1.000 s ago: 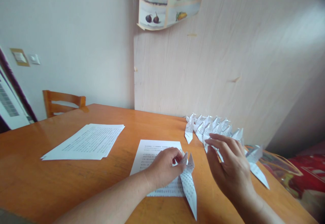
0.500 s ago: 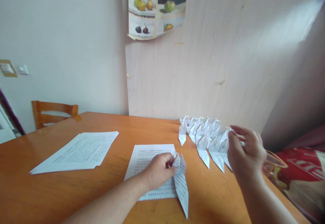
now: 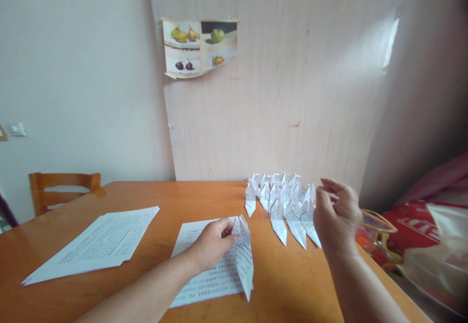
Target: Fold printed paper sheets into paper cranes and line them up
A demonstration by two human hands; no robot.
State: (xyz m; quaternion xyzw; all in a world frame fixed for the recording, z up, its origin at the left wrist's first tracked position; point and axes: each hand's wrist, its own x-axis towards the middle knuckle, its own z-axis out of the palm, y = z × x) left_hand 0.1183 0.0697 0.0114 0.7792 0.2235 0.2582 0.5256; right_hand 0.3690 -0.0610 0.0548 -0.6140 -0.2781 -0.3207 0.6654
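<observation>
Between the thumb and fingers of my left hand (image 3: 215, 245) is a folded paper piece (image 3: 244, 264) with pointed tips at the top and a long point below. It is over the right part of a printed sheet (image 3: 204, 284) lying on the table. My right hand (image 3: 338, 211) is raised at the right end of several similar folded papers (image 3: 278, 220), which stand in rows. Its fingers are curled inward, and what they hold, if anything, is hidden.
A stack of printed sheets (image 3: 98, 245) lies on the left of the wooden table (image 3: 146, 289). Behind it is a wooden chair (image 3: 62, 180). Fruit pictures (image 3: 199, 47) hang on the back panel. Red and clear bags (image 3: 413, 225) are beyond the table's right edge.
The view has shifted, so the table and wall appear lower and further left. The folded paper in my left hand now looks narrower and more closed at its top. My right hand stays near the rows.
</observation>
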